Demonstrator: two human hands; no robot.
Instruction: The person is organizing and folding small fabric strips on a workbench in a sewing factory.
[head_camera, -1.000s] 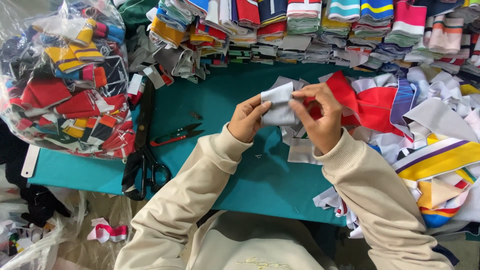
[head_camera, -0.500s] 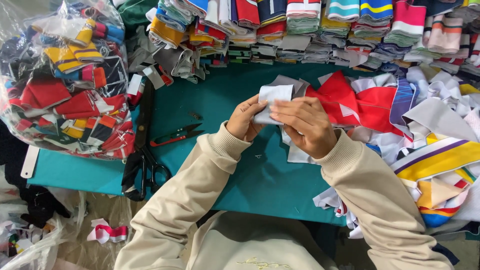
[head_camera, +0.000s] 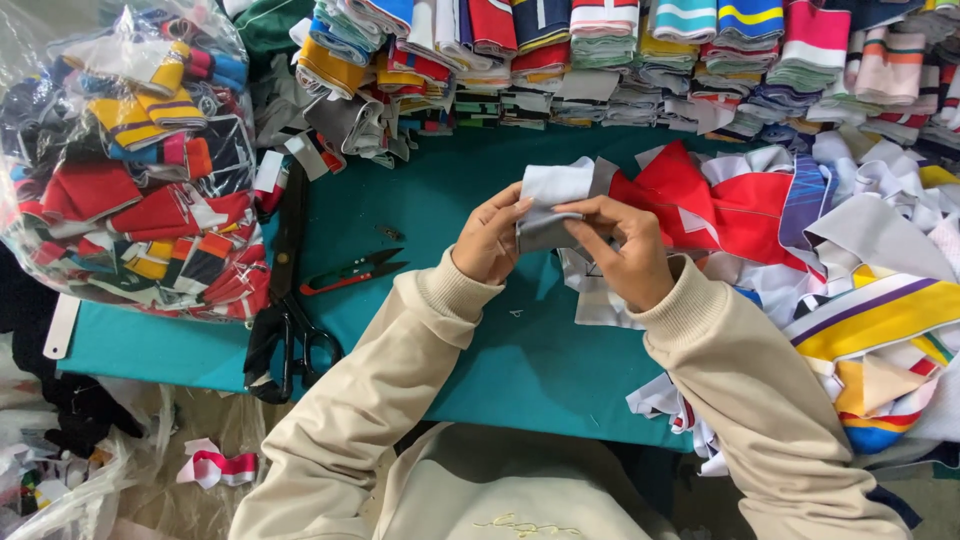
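Note:
Both my hands hold a small white-and-grey fabric piece (head_camera: 552, 203) above the teal table (head_camera: 440, 190). My left hand (head_camera: 487, 240) grips its left edge with the fingers curled round it. My right hand (head_camera: 622, 250) pinches its lower right part, thumb and forefinger on top. Just right of the piece lies a red fabric piece (head_camera: 700, 205) at the edge of a loose heap of coloured fabric pieces (head_camera: 860, 280).
Small red-handled thread snips (head_camera: 352, 272) lie left of my hands; large black scissors (head_camera: 285, 300) lie further left. A clear plastic bag of coloured fabric pieces (head_camera: 130, 160) fills the left side. Stacks of folded striped collars (head_camera: 640, 60) line the far edge.
My hands have folded the white-and-grey piece smaller and turned it, with my right hand shifting over its front. Hands stay in the same place above the table.

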